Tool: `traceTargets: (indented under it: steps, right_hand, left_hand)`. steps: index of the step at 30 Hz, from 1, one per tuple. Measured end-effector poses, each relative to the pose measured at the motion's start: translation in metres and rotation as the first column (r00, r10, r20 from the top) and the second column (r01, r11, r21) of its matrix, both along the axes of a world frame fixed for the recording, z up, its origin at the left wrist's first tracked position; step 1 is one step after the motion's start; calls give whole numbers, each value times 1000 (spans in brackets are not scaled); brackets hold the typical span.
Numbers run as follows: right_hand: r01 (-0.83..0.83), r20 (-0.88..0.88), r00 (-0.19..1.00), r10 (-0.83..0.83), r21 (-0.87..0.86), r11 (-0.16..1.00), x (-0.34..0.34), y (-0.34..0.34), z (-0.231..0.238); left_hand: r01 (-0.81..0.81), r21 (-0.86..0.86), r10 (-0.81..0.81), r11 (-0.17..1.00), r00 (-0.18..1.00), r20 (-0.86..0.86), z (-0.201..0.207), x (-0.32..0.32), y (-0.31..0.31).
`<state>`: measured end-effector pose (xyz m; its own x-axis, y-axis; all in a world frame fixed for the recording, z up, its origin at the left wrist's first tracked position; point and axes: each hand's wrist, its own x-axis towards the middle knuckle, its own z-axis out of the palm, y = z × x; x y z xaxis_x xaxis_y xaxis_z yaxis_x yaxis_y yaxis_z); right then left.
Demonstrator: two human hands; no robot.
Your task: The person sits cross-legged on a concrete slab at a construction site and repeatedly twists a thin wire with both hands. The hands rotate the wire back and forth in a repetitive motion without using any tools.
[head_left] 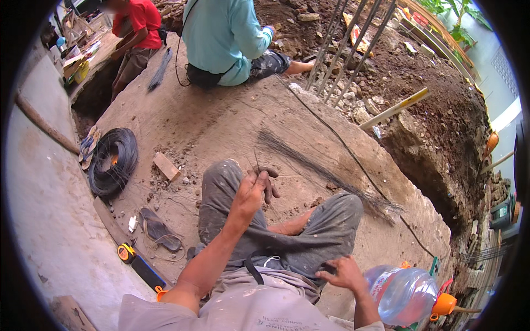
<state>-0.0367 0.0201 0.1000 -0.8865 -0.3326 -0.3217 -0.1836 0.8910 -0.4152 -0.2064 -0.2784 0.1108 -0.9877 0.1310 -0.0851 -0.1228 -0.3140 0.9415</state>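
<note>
- A coil of black wire [97, 172] is lying on a concrete slab [221, 118] at the far left, just beside a pair of sandals [88, 146].
- A tape measure [126, 253] with a yellow-and-black face is resting lower down, near the person's left forearm.
- A co-worker in a red shirt [146, 25] is standing at the upper left, leaning forward.
- A dark sandal [158, 229] is lying to the left of the crossed legs, and a small wooden block [166, 166] is resting above it among crumbs of rubble.
- A co-worker in a teal top [218, 44] is sitting on the slab, back turned.
- The left hand [252, 192] is rising over the lap, its thumb and fingers pinching a thin dark wire [256, 159], which is pointing upward from the fingertips.
- A loose bundle of dark wires [320, 171] is lying on the slab beyond the knees, well apart from the right hand.
- The right hand [343, 273] is hovering or resting near the right thigh (contact is hard to tell), its fingers spreading loosely and gripping nothing.
- A large clear bottle [406, 298] with an orange cap is lying just beside the right forearm.
</note>
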Motion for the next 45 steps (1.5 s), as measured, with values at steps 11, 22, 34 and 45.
traceTargets:
  steps: [11,22,34,45]
  right_hand:
    - [82,-74,977,-201,-738,669,-148,-100,108]
    - [-132,-165,986,8,-758,638,-158,-120,114]
    - [-112,-135,991,0,-821,561,-158,-120,111]
    - [162,148,987,-65,-872,462,-142,-129,110]
  left_hand:
    - [224,-13,-225,974,973,-48,54,53,29]
    - [402,-161,-417,901,906,-72,59,55,19]
    - [331,-326,-361,885,932,-33,62,42,1]
    - [-167,40,172,985,955,-243,69,42,-2]
